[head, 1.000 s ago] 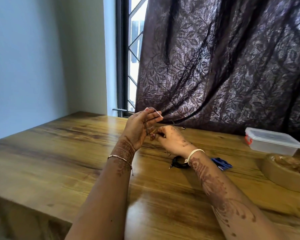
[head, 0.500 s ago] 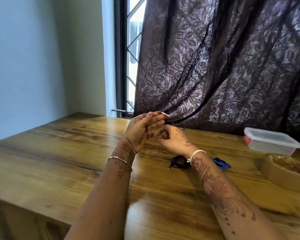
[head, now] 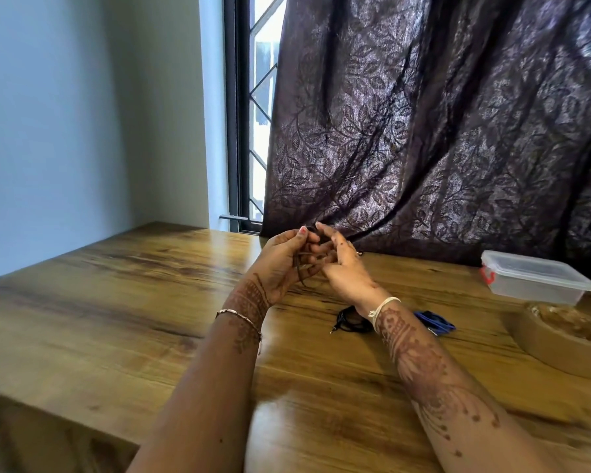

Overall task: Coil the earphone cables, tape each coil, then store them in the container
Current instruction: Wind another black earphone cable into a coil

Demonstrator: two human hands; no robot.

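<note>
My left hand (head: 280, 264) and my right hand (head: 345, 268) meet above the far middle of the wooden table (head: 116, 319). Between them is a thin dark earphone cable (head: 301, 268), looped around the left hand's fingers, with the right hand's fingers pinching it near the fingertips. Most of the cable is hidden by the fingers. A black coiled earphone cable (head: 350, 322) lies on the table just behind my right wrist. A blue cable bundle (head: 435, 324) lies to its right. A clear lidded plastic container (head: 534, 276) stands at the far right.
A large roll of brown tape (head: 560, 339) lies flat in front of the container at the right edge. A dark patterned curtain (head: 440, 131) hangs behind the table, touching its back edge. A window (head: 253, 114) and a pale wall are at the left.
Both hands have stayed together over the table while the cable end seen sticking up above the left fingers earlier has been drawn in; the right fingers now reach over the left fingertips.
</note>
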